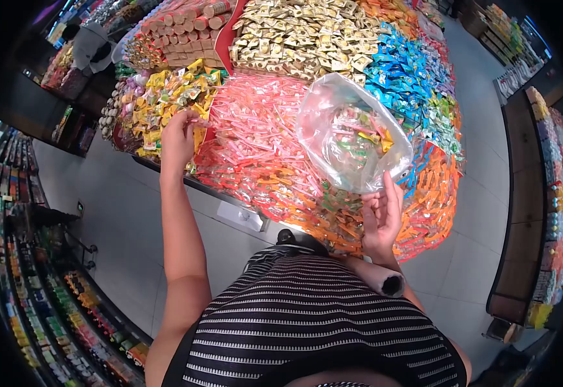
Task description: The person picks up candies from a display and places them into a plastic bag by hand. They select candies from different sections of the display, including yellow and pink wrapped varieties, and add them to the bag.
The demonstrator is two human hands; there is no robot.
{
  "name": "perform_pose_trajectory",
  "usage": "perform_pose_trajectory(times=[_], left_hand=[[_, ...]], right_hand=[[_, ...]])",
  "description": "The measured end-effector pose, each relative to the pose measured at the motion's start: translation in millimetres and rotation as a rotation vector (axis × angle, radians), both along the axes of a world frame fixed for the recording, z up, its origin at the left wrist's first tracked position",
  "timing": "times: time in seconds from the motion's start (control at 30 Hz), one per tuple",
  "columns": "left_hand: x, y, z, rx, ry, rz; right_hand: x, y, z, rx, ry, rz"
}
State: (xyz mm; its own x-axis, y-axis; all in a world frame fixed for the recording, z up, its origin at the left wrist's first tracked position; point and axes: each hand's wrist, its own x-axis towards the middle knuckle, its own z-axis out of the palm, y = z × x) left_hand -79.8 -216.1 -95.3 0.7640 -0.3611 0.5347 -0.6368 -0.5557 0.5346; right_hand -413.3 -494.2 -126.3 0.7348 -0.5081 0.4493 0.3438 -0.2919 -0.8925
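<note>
My left hand (179, 138) is over the yellow-wrapped candies (165, 97), beside a red divider (208, 137). Its fingers are bent together at the tips; whatever may be between them is too small to make out. On the other side, my right hand (383, 219) grips the lower rim of a clear plastic bag (317, 126). The bag's mouth gapes toward me, and a few wrapped candies (373, 135), some yellow and some pinkish, lie inside. Beneath the bag spread pink-wrapped sticks (249, 122) and orange-wrapped pieces (426, 206).
Cream packets (301, 35), blue packets (391, 77) and stacked brown rolls (184, 32) fill the display's far sections. A pale roll with a hollow end (379, 278) is close to my body. Shelves (55, 303) stand left, another display (555, 193) right. A person (91, 48) is far left.
</note>
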Motion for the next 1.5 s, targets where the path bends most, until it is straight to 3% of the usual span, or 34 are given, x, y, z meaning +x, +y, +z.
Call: perform_pose_trajectory(times=[0.17,0.3,0.37,0.6,0.67,0.83,0.9,0.97,1.03,1.1,1.17,1.23,1.3,1.37,1.43,1.5], left_hand=[[19.7,1.2,-32.5,0.159,0.122,-0.043],[22.3,-8.9,-41.8,0.258,-0.057,-0.121],[21.9,-11.8,-43.7,0.165,0.211,-0.076],[18.1,-14.9,-35.6,0.245,0.180,-0.100],[21.0,-15.7,-35.4,0.513,-0.032,-0.041],[30.5,-10.7,-41.9,0.513,0.041,-0.019],[16.6,-12.3,-26.4,0.480,0.034,0.024],[-12.8,-29.0,14.1,0.440,-0.018,0.048],[-55.3,-58.0,53.0,0.040,0.035,-0.083],[-91.1,-86.8,73.5,-0.035,0.089,-0.426],[-117.8,-118.8,76.1,-0.039,0.044,-0.773],[-131.8,-154.9,70.7,0.028,0.092,-0.853],[-124.2,-193.5,51.9,0.041,0.044,-0.888],[-111.9,-222.9,27.8,0.125,-0.066,-0.772],[-107.4,-238.2,18.4,0.370,-0.107,-0.604],[-108.6,-246.8,15.0,0.400,-0.100,-0.561]], right_hand=[[-1.5,-0.5,4.7,-0.009,-0.015,-0.035],[-6.5,-4.0,4.3,-0.103,0.009,-0.033],[-7.9,-4.1,3.6,-0.083,0.015,-0.026],[-3.3,-12.4,6.4,-0.027,0.017,0.009],[-2.6,-17.3,5.3,-0.022,-0.002,-0.015],[0.9,-44.3,5.0,-0.320,-0.132,-0.151],[1.0,-49.0,9.3,-0.249,-0.210,-0.184],[6.7,-61.7,12.3,-0.164,-0.287,-0.204],[6.3,-77.6,9.1,-0.169,-0.040,-0.348],[15.1,-89.5,19.9,-0.217,0.006,-0.358],[28.2,-94.8,36.0,-0.431,0.113,-0.381],[41.3,-106.9,28.4,-0.497,0.141,-0.339],[52.7,-109.1,27.8,-0.545,0.222,-0.269],[59.9,-111.2,23.2,-0.567,0.237,-0.208],[66.8,-110.7,14.3,-0.520,0.248,-0.139],[70.8,-112.7,2.0,-0.526,0.228,-0.121]])
